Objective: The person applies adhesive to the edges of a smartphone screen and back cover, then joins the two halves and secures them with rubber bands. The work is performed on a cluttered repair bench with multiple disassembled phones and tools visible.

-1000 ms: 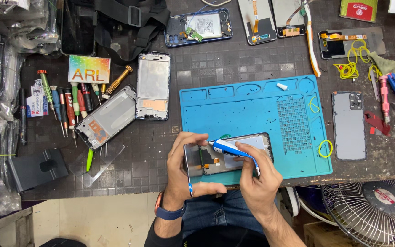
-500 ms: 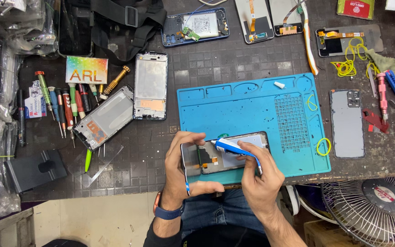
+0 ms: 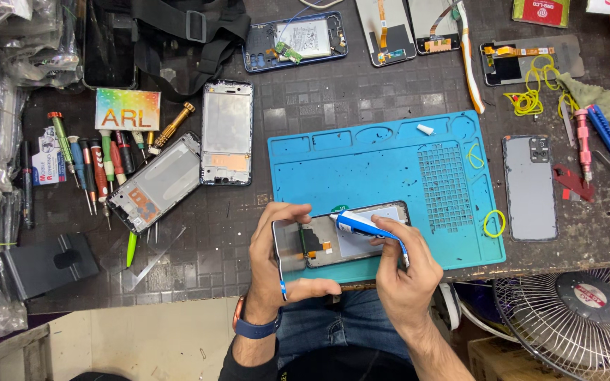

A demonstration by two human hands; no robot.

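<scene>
Left hand (image 3: 277, 261): clasped around the near-left end of the phone frame (image 3: 340, 236), thumb under the near edge, fingers over the far edge; likely steadies the frame and tips it up toward the eyes.
Right hand (image 3: 400, 271): pinched on a small blue-and-white tube (image 3: 361, 224), nozzle aimed left over the frame's middle; grip low on the tube looks suited to fine dosing.
Phone frame: between both hands, part over the near edge of the blue mat (image 3: 383, 169), part over the bench (image 3: 220, 240) edge; open side up, dark interior, pale panel at the right-hand end, small orange flex piece near the tube tip, thin blue rim along the left-hand end.
Just beyond right hand: yellow rubber band (image 3: 493, 223) on the mat.
Beyond left hand: two stripped frames (image 3: 227, 130) and a row of screwdrivers (image 3: 100, 162), lying further left on the bench.
Far right of right hand: grey back cover (image 3: 529, 187), camera side up.
Below right hand: fan grille (image 3: 573, 321), off the bench.
</scene>
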